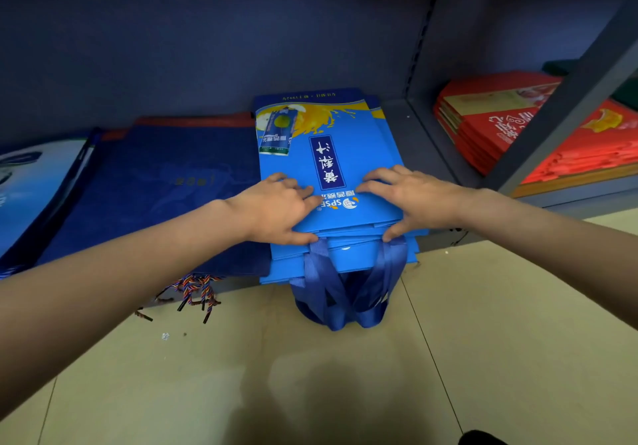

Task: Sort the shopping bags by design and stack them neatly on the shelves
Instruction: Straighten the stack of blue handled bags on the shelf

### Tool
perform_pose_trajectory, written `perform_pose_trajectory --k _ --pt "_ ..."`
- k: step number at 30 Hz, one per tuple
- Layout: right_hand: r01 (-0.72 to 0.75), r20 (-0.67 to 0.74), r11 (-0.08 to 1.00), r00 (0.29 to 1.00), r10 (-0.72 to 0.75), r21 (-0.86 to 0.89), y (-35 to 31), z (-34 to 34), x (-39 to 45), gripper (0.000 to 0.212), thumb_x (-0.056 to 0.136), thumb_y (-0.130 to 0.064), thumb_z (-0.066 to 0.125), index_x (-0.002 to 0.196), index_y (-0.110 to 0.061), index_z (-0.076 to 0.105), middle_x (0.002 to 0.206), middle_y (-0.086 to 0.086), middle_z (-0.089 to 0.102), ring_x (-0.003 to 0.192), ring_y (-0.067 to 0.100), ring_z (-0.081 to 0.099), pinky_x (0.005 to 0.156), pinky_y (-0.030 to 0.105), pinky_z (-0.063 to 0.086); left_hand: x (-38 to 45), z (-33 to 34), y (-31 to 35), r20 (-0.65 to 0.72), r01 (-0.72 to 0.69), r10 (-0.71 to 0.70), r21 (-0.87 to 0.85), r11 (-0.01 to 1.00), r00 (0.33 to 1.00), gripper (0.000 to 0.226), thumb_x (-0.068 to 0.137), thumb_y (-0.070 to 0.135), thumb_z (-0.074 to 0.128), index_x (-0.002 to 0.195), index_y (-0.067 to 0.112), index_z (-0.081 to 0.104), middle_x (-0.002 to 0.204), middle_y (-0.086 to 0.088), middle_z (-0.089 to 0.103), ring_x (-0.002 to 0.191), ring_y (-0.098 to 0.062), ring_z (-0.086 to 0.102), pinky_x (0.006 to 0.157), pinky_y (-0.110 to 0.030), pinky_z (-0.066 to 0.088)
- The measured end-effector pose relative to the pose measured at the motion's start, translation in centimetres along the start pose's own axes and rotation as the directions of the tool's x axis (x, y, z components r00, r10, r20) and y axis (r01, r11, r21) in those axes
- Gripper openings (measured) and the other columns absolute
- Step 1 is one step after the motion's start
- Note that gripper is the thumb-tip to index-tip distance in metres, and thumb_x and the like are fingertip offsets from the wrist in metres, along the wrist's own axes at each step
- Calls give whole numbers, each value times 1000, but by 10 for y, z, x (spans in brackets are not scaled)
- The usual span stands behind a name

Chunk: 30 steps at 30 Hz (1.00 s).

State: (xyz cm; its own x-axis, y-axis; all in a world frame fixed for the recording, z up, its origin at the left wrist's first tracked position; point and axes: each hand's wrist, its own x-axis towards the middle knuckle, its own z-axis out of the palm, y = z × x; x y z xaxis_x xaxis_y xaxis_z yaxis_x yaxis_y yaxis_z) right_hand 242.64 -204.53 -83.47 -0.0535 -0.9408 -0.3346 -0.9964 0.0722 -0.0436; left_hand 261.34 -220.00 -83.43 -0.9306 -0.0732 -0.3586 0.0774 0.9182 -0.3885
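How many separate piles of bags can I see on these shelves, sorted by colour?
Bright blue glossy bags with juice print, under both hands: 1 pile
Dark navy flat bags: 1 pile
Pale blue-and-white bags at far left: 1 pile
Red printed bags in the right bay: 1 pile
Total: 4 piles

A low dark grey metal shelf [407,123] is occupied by a stack of flat bright blue printed bags [331,154], just beside flat navy bags [155,182]. Red bags [490,123] are stacked in the neighbouring bay.
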Motion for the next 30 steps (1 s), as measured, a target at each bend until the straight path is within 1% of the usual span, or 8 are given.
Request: perform_pose_trajectory --k 2,5,11,13,19,23,28,30 --pt "7 -3 997 1000 -7 76 0 -5 -2 78 77 -45 72 142 -29 30 140 -7 32 124 19 38 99 38 40 1 2 0 -127 -26 37 93 995 991 86 85 63 1 138 7 39 133 -13 53 114 -28 54 105 -39 35" --pt "1 2 993 1000 -1 118 2 -13 -4 67 77 -32 72 135 -28 38 131 -7 39 113 19 47 94 36 42 3 13 8 -341 -4 23 55 998 940 73 83 51 18 100 0 68 86 -15 70 71 -27 67 81 -39 53" --pt "11 -51 994 999 -6 107 4 -33 -8 61 78 -23 67 134 -25 44 127 -1 48 110 22 50 94 35 41 14 10 23 -575 113 -113 -37 993 810 47 68 45 72 94 6 71 91 -11 72 76 -24 70 76 -38 56" --pt "37 -101 991 995 -24 129 9 -40 -12 60 78 -22 68 134 -24 47 128 1 52 114 22 51 98 34 39 13 1 13 -640 86 -127 -95 992 758 45 77 45 64 95 5 71 90 -12 72 74 -23 70 73 -37 57" --pt "108 -384 954 923 8 281 19 -59 -22 54 75 -26 77 125 -16 58 123 3 58 115 19 53 97 20 33 0 -23 -21 -688 86 -123 -88 992 715 46 86 38 33 90 10 69 76 -2 71 62 -20 68 68 -27 54" --pt "60 -293 961 956 23 271 7 -43 -20 79 72 -39 78 139 -19 41 134 3 43 122 20 38 104 23 26 -2 -26 -25 -659 156 -72 71 985 749 12 74 24 65 82 15 67 63 3 66 54 -18 64 78 -28 50" --pt "-97 -217 995 971 102 34 -10 -33 -18 84 79 -45 69 146 -21 23 140 0 32 122 21 33 98 33 34 -1 -28 -18 -594 187 -149 1 982 790 38 45 17 86 79 16 68 55 3 63 44 -20 60 71 -26 52" --pt "-64 -335 996 939 83 69 -12 -38 -23 79 81 -55 61 143 -16 32 141 4 35 124 26 37 103 37 34 -1 -31 -22 -614 211 -170 -6 978 771 37 47 17 86 80 16 68 54 2 63 41 -21 58 67 -25 52"
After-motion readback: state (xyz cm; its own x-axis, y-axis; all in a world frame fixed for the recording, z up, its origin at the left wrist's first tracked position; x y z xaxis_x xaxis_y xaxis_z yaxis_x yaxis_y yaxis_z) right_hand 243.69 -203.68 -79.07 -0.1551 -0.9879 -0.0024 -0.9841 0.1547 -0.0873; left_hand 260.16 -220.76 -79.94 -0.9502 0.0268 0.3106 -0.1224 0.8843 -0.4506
